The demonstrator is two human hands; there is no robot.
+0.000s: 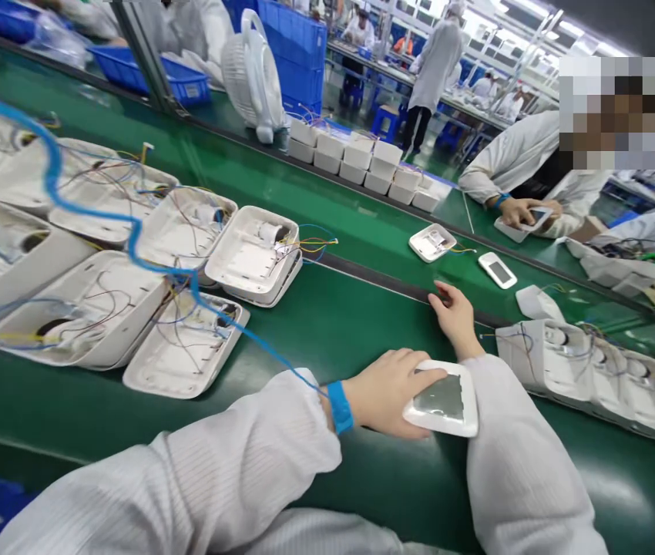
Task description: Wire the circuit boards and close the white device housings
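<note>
My left hand (391,393), with a blue strap (340,407) round its wrist, is closed on a white frame with a grey window (443,399), near my right sleeve. My right hand (455,314) reaches over the dark strip at the far edge of the green bench (327,324), fingers apart and holding nothing. Beyond it, on the green belt, lie a white housing with wires (432,242) and a white panel with a dark screen (497,270).
Stacked white housings with wires (255,254) fill the left side; more stand at right (559,358). A blue cord (131,220) crosses the left. Across the belt are a white fan (251,77), small white boxes (356,158) and a person's hands (524,212).
</note>
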